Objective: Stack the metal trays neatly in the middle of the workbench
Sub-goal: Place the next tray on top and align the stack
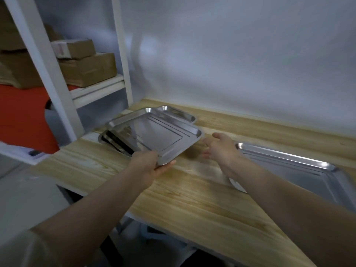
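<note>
My left hand (152, 163) grips the near corner of a shiny square metal tray (159, 135) and holds it tilted above the wooden workbench (192, 199). Under it at the bench's left end lie two more trays: a dark-looking one (113, 140) at the front and a smaller one (178, 112) toward the wall. My right hand (219, 146) hovers open just right of the held tray, fingers spread, touching nothing. A large metal tray (300, 170) lies flat on the bench to the right, partly hidden by my right forearm.
A white shelf unit (57, 105) stands at the left end of the bench with cardboard boxes (86, 68) on its shelf and a red panel (23, 116) lower down. A plain grey wall (231, 64) runs behind the bench.
</note>
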`<move>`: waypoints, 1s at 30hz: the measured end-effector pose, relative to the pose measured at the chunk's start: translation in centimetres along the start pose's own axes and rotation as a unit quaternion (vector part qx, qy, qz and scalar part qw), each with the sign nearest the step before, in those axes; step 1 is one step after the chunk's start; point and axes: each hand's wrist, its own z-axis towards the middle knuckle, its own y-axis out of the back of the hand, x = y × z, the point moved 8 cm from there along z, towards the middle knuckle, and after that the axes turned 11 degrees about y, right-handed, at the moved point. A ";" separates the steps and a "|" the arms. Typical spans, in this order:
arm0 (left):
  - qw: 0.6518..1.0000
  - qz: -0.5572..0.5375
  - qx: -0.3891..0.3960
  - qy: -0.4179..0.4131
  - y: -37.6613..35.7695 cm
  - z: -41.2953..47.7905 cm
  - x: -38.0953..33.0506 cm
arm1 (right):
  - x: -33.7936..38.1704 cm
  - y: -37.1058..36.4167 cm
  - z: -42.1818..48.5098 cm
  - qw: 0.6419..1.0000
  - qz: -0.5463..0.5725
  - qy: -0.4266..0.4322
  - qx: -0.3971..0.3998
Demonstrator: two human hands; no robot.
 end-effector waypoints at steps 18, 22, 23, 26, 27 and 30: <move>0.981 0.128 -0.089 -0.114 1.5 -1.5 -2.4 | 0.5 0.3 -1.8 0.990 0.134 -0.031 -0.033; 0.966 0.175 -0.100 -0.160 -1.3 -2.5 -2.2 | 0.2 3.7 -3.8 0.983 0.174 -0.032 -0.051; 0.965 0.183 -0.092 -0.164 -2.2 -2.6 -1.8 | 0.2 4.9 -4.1 0.983 0.171 -0.032 -0.061; 0.959 0.214 -0.071 -0.172 -5.0 -3.0 -0.2 | -0.3 9.2 -5.0 0.989 0.105 -0.029 -0.099; 0.957 0.227 -0.061 -0.170 -6.1 -3.1 0.4 | -0.6 10.6 -5.4 0.989 0.093 -0.028 -0.110; 0.954 0.262 -0.023 -0.147 -9.3 -3.6 2.8 | -1.4 14.8 -6.7 0.987 0.055 -0.006 -0.149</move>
